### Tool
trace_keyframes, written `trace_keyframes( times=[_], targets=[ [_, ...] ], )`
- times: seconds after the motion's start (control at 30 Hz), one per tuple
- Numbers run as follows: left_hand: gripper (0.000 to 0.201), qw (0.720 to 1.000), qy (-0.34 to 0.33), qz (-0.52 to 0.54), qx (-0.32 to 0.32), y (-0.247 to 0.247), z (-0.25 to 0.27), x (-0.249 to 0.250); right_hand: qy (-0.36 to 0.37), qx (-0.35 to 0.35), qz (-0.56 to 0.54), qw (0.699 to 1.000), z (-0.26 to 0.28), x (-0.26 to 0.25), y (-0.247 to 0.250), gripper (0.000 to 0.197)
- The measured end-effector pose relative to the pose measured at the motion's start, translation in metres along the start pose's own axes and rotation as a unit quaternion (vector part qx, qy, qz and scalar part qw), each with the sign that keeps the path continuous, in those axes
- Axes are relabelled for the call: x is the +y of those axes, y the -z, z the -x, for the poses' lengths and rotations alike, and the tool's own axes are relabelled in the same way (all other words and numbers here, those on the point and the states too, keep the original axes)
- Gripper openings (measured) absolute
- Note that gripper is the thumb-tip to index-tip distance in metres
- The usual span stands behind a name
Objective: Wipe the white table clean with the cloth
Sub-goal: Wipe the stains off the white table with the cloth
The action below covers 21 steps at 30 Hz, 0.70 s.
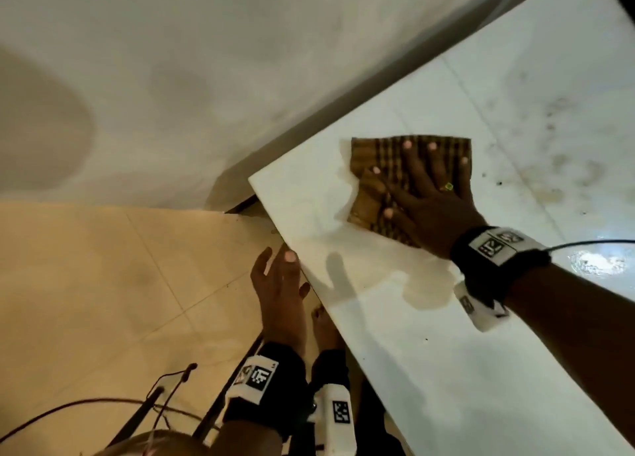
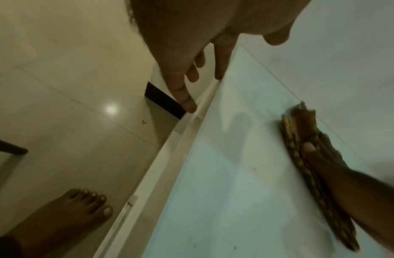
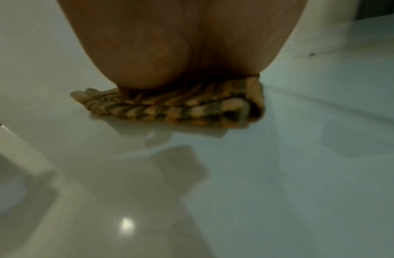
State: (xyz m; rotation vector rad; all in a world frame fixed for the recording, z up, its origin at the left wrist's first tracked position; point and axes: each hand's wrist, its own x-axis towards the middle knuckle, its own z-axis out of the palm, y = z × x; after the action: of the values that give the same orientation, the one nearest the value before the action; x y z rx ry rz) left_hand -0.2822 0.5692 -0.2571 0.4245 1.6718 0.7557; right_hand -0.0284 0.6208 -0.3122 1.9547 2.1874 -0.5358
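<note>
Tabletop (image 1: 429,369) white, glossy, large; grey smudges and dark specks (image 1: 563,166) spread beyond the right grip, on its outer side, unwiped by the look of it. Floor (image 1: 103,283) of pale tiles below the left grip.

Right grip (image 1: 426,194): fingers spread flat, palm down, pressing the cloth (image 1: 372,166) onto the tabletop; nothing pinched. Ring on one finger. Left grip (image 1: 280,283): fingers loose and straight, holding nothing, fingertips (image 2: 219,76) just at the tabletop edge; contact cannot be told.

Cloth brown with darker checks, folded into a rough square, lying wholly under and around the right grip, near the tabletop corner. Folded layers visible at its edge in the right wrist view. Judged soft, light, limp, possibly damp; likely to bunch or unfold if pushed from one corner. Best held by flat pressure over its middle, fingers fanned toward the leading edge. Slick surface probably lets it slide easily.

Bare foot (image 2: 81,209) on the floor beneath the left grip.
</note>
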Motion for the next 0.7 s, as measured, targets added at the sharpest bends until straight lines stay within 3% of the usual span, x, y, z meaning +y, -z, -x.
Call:
trace_keyframes(
  times=[0.1, 0.2, 0.33, 0.43, 0.5, 0.57, 0.63, 0.7],
  targets=[
    [0.034, 1.0, 0.012, 0.019, 0.009, -0.004, 0.007, -0.007, 0.007, -0.006, 0.016, 1.0, -0.03, -0.026, 0.003, 0.061],
    [0.043, 0.999, 0.027, 0.031, 0.009, 0.002, 0.008, -0.013, 0.088, 0.002, 0.048, 0.995, -0.027, -0.069, -0.006, 0.062],
    [0.029, 0.998, 0.031, 0.049, -0.005, 0.011, 0.022, -0.035, 0.231, 0.036, 0.064, 0.97, 0.057, -0.081, -0.039, 0.057],
    [0.042, 0.998, 0.037, 0.047, -0.024, 0.011, 0.047, -0.052, 0.271, 0.021, 0.064, 0.96, 0.134, -0.052, -0.055, 0.058],
    [0.054, 0.997, 0.039, 0.045, -0.041, 0.01, 0.062, -0.064, 0.264, 0.012, 0.06, 0.962, 0.141, -0.021, -0.052, 0.058],
    [0.064, 0.998, 0.029, 0.032, -0.047, 0.006, 0.074, -0.069, 0.186, -0.001, 0.05, 0.981, 0.109, -0.005, -0.041, 0.06],
    [0.073, 0.998, 0.021, 0.016, -0.048, 0.003, 0.083, -0.072, 0.109, -0.006, 0.035, 0.993, 0.066, -0.005, -0.029, 0.061],
    [0.068, 0.998, 0.029, 0.031, -0.039, 0.002, 0.088, -0.072, 0.098, -0.021, 0.039, 0.994, 0.037, -0.021, -0.023, 0.063]
  ],
)
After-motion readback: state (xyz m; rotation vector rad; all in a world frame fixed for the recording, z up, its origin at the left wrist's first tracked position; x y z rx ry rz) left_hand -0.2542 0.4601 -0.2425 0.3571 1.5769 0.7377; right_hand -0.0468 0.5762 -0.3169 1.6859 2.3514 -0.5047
